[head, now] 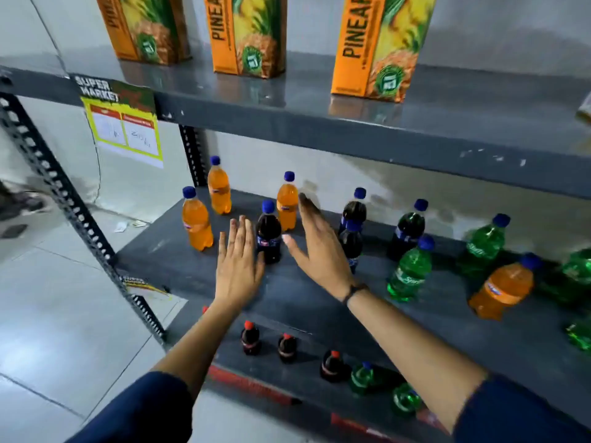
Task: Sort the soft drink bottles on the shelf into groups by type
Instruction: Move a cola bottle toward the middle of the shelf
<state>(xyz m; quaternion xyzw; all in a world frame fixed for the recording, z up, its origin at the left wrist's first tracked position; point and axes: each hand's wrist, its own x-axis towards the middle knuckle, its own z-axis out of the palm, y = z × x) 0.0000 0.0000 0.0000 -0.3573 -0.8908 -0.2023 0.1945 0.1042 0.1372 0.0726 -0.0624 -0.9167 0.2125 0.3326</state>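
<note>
At the left of the middle shelf (pixel 303 302) three orange bottles (pixel 196 223) are standing loosely together, and at frame centre a cola bottle (pixel 269 233) is sitting among them, out of its group. The left hand (pixel 238 266) and right hand (pixel 319 247) are flanking that bottle, fingers spread flat and holding nothing, the left just beside it. I judge the cola is being singled out; next, one hand must close on it and carry it right to the other colas (pixel 353 219), short of the green bottles (pixel 411 273).
</note>
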